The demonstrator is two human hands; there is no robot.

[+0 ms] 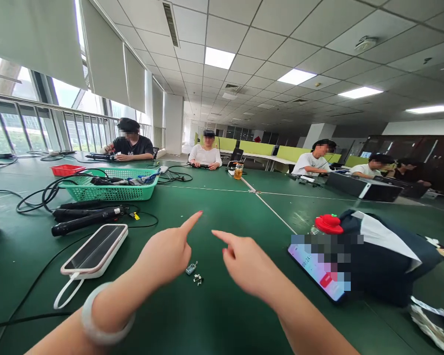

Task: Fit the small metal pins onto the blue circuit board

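My left hand [168, 256] is above the green table with its index finger stretched out to the upper right, nothing visible in it. My right hand [246, 261] points to the left with its index finger, the two fingertips apart from each other. Their other fingers are curled and partly hidden. Close to my left hand, a small blue-grey piece [191, 267] lies on the table. Just below it are some small metallic pieces [197, 280], too small to name. Neither hand touches them. A pale bracelet [91, 315] circles my left wrist.
At left lie a white-cased phone [96, 251], black rod-like tools [85, 220], cables and a green basket [107, 192]. At right are a lit phone [318, 271], a red-topped bottle [329, 223] and a dark bag [385, 261]. Several people sit around the table.
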